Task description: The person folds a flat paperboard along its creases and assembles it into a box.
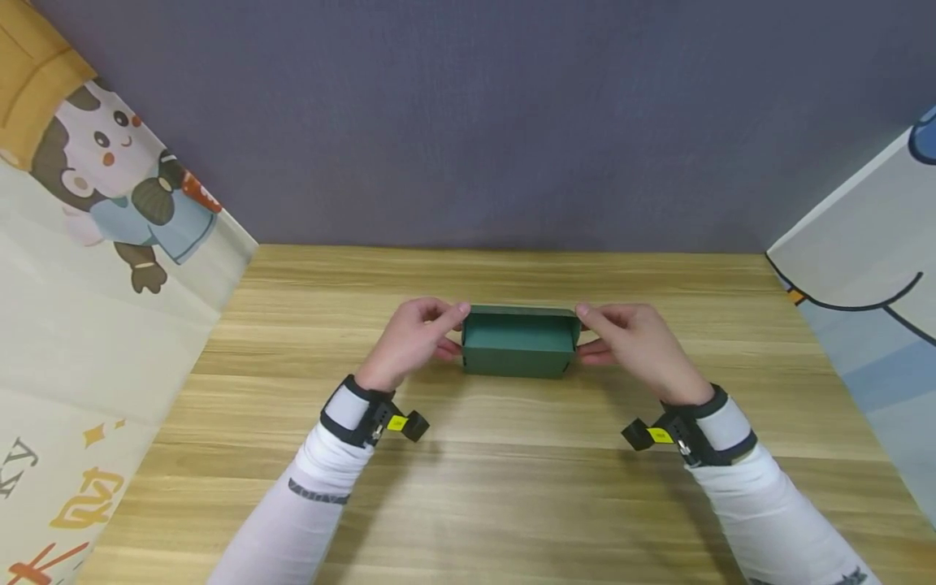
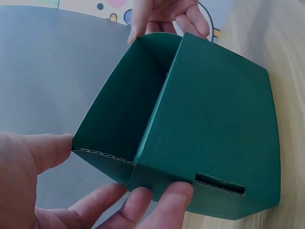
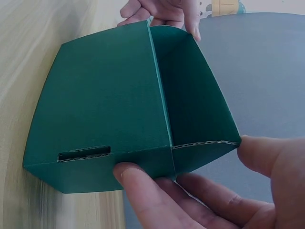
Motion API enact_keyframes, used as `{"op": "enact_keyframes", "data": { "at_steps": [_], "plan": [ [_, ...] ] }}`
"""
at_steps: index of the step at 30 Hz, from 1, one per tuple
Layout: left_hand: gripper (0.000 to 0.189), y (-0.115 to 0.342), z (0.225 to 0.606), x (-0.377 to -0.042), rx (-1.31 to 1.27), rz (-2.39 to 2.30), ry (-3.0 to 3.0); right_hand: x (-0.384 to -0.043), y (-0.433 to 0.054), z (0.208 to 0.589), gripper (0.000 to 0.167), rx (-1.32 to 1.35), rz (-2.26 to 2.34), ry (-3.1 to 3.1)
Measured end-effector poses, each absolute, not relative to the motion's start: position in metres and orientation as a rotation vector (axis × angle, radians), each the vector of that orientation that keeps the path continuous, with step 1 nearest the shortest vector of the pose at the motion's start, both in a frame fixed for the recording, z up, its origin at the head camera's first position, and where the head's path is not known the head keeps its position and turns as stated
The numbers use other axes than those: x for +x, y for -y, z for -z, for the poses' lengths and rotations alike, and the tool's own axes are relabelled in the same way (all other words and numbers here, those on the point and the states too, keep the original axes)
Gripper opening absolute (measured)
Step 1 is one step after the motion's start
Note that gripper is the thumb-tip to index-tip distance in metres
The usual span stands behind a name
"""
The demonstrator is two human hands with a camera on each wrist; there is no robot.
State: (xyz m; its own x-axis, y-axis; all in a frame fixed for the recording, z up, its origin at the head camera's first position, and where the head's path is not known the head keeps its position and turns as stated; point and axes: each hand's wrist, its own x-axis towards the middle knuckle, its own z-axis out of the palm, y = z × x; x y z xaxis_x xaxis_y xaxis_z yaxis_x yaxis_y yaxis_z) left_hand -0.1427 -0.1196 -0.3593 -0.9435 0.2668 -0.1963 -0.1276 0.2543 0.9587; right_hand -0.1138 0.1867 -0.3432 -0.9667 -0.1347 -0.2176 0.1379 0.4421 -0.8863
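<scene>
Head view shows, furthest out from the left grip, a cartoon-printed panel [image 1: 110, 268] standing along the table's left edge; the wooden table [image 1: 512, 479] spreads beneath both forearms; the left hand [image 1: 411, 340] pinches the left end of a dark green cardboard box [image 1: 517, 341], thumb on the upper rear edge and fingers curled against the end below it; the box, a partly folded sheet with one panel turned up, spans the gap between the two grips and sits at the table's middle, though whether it rests on the wood or hangs just above cannot be told; a narrow slot [image 2: 219, 183] is cut into its panel just beside the left fingertips [image 2: 176, 193], and another slot [image 3: 84, 153] lies just beside the right fingers [image 3: 138, 183]; the right hand [image 1: 634, 345] pinches the opposite end the same way, thumb on the raised flap's edge; beyond that grip stands a pale panel [image 1: 870, 276] with blue lines; a grey wall [image 1: 475, 122] rises behind.
</scene>
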Motion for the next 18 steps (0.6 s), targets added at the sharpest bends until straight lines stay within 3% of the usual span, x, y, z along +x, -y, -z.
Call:
{"op": "enact_keyframes", "data": {
  "at_steps": [18],
  "plan": [
    [0.052, 0.128, 0.371, -0.138, 0.13, -1.645, -2.11, -0.104, -0.192, 0.359, 0.061, -0.017, 1.6, -2.323]
  ]
}}
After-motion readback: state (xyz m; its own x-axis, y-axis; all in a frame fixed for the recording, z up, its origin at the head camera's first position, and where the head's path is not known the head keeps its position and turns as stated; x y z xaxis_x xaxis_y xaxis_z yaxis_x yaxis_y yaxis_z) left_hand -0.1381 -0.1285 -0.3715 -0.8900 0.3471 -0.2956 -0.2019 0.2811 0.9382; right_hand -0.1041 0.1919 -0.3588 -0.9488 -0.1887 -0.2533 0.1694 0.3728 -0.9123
